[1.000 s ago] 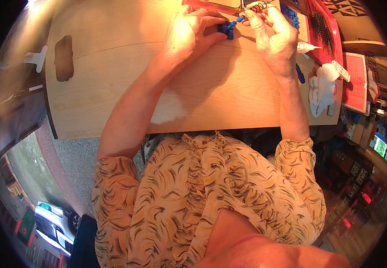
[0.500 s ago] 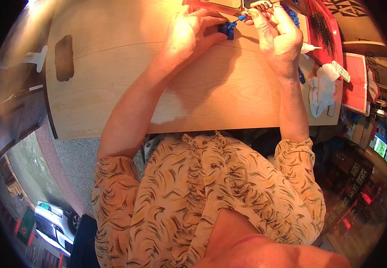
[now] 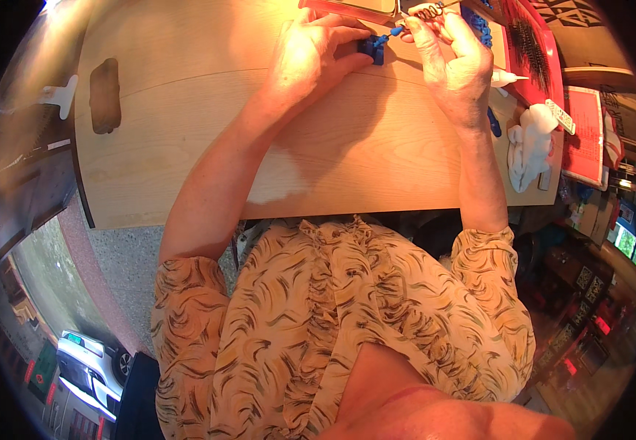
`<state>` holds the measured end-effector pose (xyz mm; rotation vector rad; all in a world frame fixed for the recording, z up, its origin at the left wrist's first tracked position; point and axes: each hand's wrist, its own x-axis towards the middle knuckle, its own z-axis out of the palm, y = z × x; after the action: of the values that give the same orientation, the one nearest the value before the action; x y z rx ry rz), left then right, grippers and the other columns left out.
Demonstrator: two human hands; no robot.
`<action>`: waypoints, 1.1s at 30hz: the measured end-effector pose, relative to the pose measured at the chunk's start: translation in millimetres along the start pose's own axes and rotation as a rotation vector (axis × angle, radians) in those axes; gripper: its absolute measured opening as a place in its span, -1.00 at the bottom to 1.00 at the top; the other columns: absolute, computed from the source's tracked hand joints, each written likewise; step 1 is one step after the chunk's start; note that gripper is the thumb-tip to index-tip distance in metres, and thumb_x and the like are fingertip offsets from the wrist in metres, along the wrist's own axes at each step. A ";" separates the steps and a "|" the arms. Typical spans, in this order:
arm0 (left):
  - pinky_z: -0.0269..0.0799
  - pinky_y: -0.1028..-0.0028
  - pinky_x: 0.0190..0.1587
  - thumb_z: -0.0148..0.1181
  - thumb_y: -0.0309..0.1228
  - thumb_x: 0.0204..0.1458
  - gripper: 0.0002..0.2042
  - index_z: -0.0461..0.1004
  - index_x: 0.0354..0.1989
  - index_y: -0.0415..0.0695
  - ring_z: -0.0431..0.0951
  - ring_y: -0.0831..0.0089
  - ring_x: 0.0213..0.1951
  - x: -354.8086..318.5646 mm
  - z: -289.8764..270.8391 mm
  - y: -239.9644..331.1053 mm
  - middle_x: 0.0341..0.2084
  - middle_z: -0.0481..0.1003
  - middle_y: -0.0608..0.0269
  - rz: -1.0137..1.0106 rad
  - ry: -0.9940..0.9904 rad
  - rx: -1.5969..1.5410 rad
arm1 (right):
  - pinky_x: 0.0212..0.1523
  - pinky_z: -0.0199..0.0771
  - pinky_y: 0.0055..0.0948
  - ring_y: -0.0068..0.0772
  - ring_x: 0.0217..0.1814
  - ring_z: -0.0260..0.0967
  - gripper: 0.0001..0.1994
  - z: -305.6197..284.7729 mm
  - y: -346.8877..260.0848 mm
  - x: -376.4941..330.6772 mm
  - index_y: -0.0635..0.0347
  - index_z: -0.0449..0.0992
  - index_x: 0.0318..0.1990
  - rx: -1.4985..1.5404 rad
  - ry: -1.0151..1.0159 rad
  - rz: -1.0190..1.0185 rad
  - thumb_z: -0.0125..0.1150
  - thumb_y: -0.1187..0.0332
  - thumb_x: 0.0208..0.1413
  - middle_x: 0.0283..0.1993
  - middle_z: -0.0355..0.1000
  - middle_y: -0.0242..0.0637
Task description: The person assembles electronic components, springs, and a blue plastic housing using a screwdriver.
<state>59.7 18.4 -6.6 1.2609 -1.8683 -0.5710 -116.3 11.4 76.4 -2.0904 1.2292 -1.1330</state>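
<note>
At the far side of the table, my left hand is closed, its fingertips gripping a small blue block-like piece. To its right, my right hand pinches a thin tool with a dark spiral coil between thumb and fingers. A small blue tip sticks out from that pinch toward the blue piece, and the two appear to meet. My fingers partly hide both things.
A red-framed tray lies just beyond my left hand. On the right are blue coiled parts, a white nozzle, a crumpled white cloth and a red tray with dark bristly strands. A dark oblong cutout marks the table's left.
My right hand has shifted slightly to the left, and the blue tip has moved a little with it. My left hand and the blue piece stay in place.
</note>
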 end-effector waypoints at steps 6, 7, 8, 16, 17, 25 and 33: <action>0.45 0.29 0.17 0.44 -0.33 -0.04 -0.65 0.66 -0.03 -0.08 0.55 0.22 0.02 0.2 0.7 -3.3 -0.02 0.60 0.27 0.011 -0.016 0.043 | -0.25 0.54 -0.47 -0.37 -0.26 0.58 -0.92 -0.4 2.2 1.8 0.38 0.53 -0.19 -0.098 -0.010 -0.060 0.19 0.53 0.24 -0.32 0.58 -0.14; 0.45 0.29 0.17 0.44 -0.33 -0.04 -0.65 0.66 -0.03 -0.08 0.55 0.22 0.02 0.3 0.3 -2.4 -0.02 0.60 0.27 0.010 -0.015 0.043 | -0.26 0.54 -0.47 -0.36 -0.26 0.59 -0.92 0.2 3.4 1.7 0.38 0.53 -0.20 -0.118 0.004 -0.077 0.19 0.53 0.24 -0.33 0.58 -0.13; 0.45 0.30 0.17 0.44 -0.33 -0.04 -0.65 0.66 -0.03 -0.09 0.55 0.22 0.02 0.3 0.0 -1.8 -0.02 0.61 0.27 -0.015 -0.020 -0.003 | -0.26 0.54 -0.47 -0.36 -0.26 0.59 -0.92 -0.1 2.2 1.7 0.38 0.53 -0.20 -0.118 0.003 -0.078 0.19 0.53 0.24 -0.33 0.58 -0.13; 0.45 0.34 0.17 0.45 -0.33 -0.03 -0.63 0.65 -0.01 -0.07 0.55 0.29 0.01 -2.9 1.3 -5.3 -0.03 0.62 0.26 -0.153 -0.077 -0.140 | -0.23 0.53 -0.49 -0.46 -0.25 0.55 -0.94 -0.6 -5.1 3.5 0.34 0.54 -0.21 0.011 -0.064 0.036 0.23 0.53 0.23 -0.31 0.58 -0.23; 0.45 0.35 0.16 0.46 -0.33 -0.04 -0.63 0.65 -0.01 -0.07 0.56 0.31 0.00 -3.4 2.4 -2.2 -0.06 0.63 0.27 -0.130 -0.047 -0.046 | -0.23 0.53 -0.49 -0.46 -0.25 0.55 -0.94 -2.2 3.0 2.5 0.34 0.54 -0.21 0.009 -0.064 0.034 0.23 0.53 0.23 -0.31 0.58 -0.23; 0.45 0.32 0.15 0.48 -0.29 -0.04 -0.63 0.66 -0.02 -0.05 0.55 0.29 0.00 -4.4 8.0 -15.9 -0.13 0.66 0.24 -0.007 0.008 0.060 | -0.01 0.52 -0.57 -0.61 -0.10 0.52 -0.82 -2.1 37.3 -0.4 0.36 0.60 -0.11 0.109 -0.059 0.056 0.38 0.56 0.14 -0.15 0.60 -0.34; 0.44 0.29 0.16 0.47 -0.25 -0.03 -0.67 0.68 -0.08 -0.04 0.52 0.26 0.05 -4.1 18.5 -34.7 -0.09 0.63 0.24 -0.007 -0.013 -0.160 | -0.03 0.53 -0.56 -0.59 -0.11 0.53 -0.82 -0.5 36.0 0.1 0.38 0.59 -0.11 0.052 -0.079 0.013 0.37 0.57 0.14 -0.16 0.61 -0.30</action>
<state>64.7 6.9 -44.1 1.1617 -1.7918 -0.7190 -134.3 -6.4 50.9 -2.0651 1.1633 -1.0555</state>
